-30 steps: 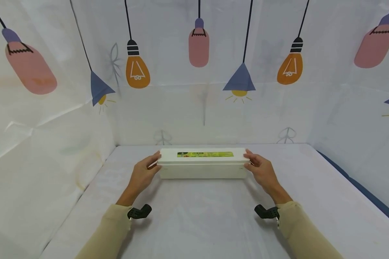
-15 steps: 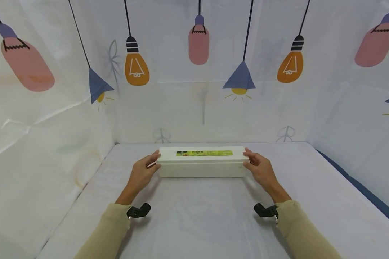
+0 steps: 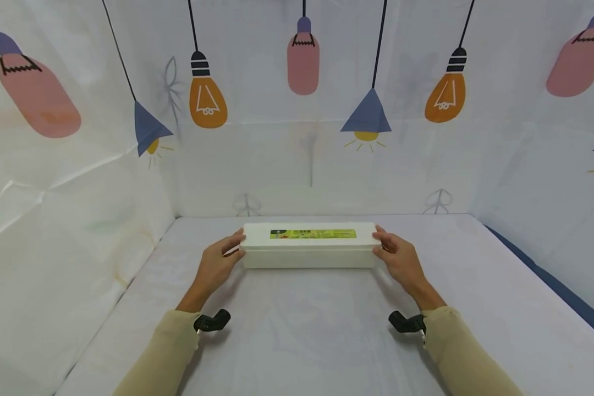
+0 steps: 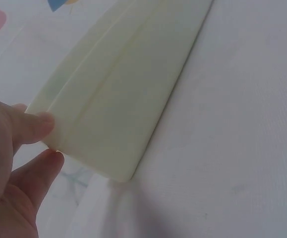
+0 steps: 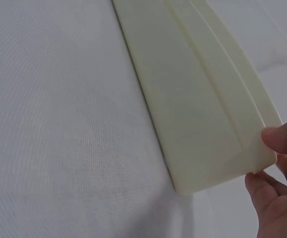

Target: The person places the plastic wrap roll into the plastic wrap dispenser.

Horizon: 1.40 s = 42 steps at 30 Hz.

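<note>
A long white plastic box (image 3: pixel 309 258) with a lid lies crosswise on the white table, near its back edge. On top of the lid runs a yellow-green printed label (image 3: pixel 313 234). My left hand (image 3: pixel 218 268) holds the box's left end, thumb and fingers at the lid. At the opposite end my right hand (image 3: pixel 400 264) grips the lid in the same way. In the left wrist view the thumb and a finger touch the lid's end (image 4: pixel 59 119). The right wrist view has fingertips on the lid's other corner (image 5: pixel 262 148). What the box contains is hidden.
White sheeting printed with hanging lamps (image 3: pixel 366 113) stands behind the table (image 3: pixel 307 330) and along both sides. A dark blue strip (image 3: pixel 549 275) follows the right side. Each wrist bears a black camera mount (image 3: pixel 212 320) below the sleeve's end.
The whole scene has shifted slightly upward in the head view. Both hands keep their hold on the ends, and the box shows no clear movement on the table.
</note>
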Each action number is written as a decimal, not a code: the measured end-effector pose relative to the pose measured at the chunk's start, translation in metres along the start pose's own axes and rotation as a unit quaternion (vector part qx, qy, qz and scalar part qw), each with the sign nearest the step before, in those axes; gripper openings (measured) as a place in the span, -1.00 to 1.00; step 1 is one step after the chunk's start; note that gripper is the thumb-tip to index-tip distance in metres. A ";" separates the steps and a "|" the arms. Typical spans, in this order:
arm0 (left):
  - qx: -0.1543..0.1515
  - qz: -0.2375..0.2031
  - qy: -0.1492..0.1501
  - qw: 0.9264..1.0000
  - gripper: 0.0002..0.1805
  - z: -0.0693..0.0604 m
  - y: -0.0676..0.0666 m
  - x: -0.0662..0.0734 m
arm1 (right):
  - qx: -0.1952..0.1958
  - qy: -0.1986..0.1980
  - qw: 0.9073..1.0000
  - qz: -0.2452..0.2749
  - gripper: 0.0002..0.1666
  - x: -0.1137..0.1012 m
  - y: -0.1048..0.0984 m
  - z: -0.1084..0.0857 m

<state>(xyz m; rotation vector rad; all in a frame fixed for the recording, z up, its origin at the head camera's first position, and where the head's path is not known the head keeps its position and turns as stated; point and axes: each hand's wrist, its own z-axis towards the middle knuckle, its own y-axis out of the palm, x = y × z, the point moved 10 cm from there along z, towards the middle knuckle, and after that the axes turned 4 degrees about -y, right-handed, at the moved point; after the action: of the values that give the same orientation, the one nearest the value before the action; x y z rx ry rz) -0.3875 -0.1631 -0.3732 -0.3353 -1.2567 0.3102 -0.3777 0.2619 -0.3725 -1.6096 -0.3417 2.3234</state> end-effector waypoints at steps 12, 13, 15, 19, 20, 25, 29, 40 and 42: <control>-0.007 0.040 0.005 0.999 -0.53 0.003 0.002 0.001 | -0.006 0.023 0.999 -0.034 -0.32 0.003 -0.002 -0.003; -0.008 0.045 0.002 0.999 -0.52 0.003 0.002 0.001 | -0.005 0.023 0.999 -0.032 -0.32 0.003 -0.003 -0.003; -0.012 0.054 0.001 0.998 -0.52 0.004 0.002 0.001 | -0.002 0.020 0.999 -0.028 -0.33 0.002 -0.004 -0.003; -0.016 0.056 0.004 0.998 -0.52 0.006 0.004 0.004 | 0.001 0.016 1.000 -0.023 -0.34 0.001 -0.006 -0.001; -0.017 0.056 0.006 0.998 -0.52 0.007 0.004 0.005 | 0.001 0.016 1.000 -0.024 -0.34 0.001 -0.006 -0.001; -0.014 0.052 0.006 0.999 -0.53 0.008 0.005 0.003 | 0.000 0.013 0.999 -0.034 -0.35 0.001 -0.006 -0.002; -0.012 0.056 -0.006 0.998 -0.52 0.007 0.004 -0.001 | -0.005 0.017 0.999 -0.047 -0.35 0.001 -0.006 -0.003; -0.010 0.093 -0.034 0.995 -0.46 0.003 -0.001 -0.002 | -0.018 0.030 0.998 -0.061 -0.35 0.004 -0.007 -0.003; -0.008 0.097 -0.037 0.995 -0.46 0.002 -0.002 -0.001 | -0.018 0.036 0.997 -0.062 -0.36 0.005 -0.008 -0.003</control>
<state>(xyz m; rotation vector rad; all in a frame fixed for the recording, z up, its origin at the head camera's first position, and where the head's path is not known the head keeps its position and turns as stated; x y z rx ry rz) -0.3897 -0.1653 -0.3731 -0.4634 -1.3025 0.4825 -0.3752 0.2713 -0.3749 -1.6350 -0.4552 2.1735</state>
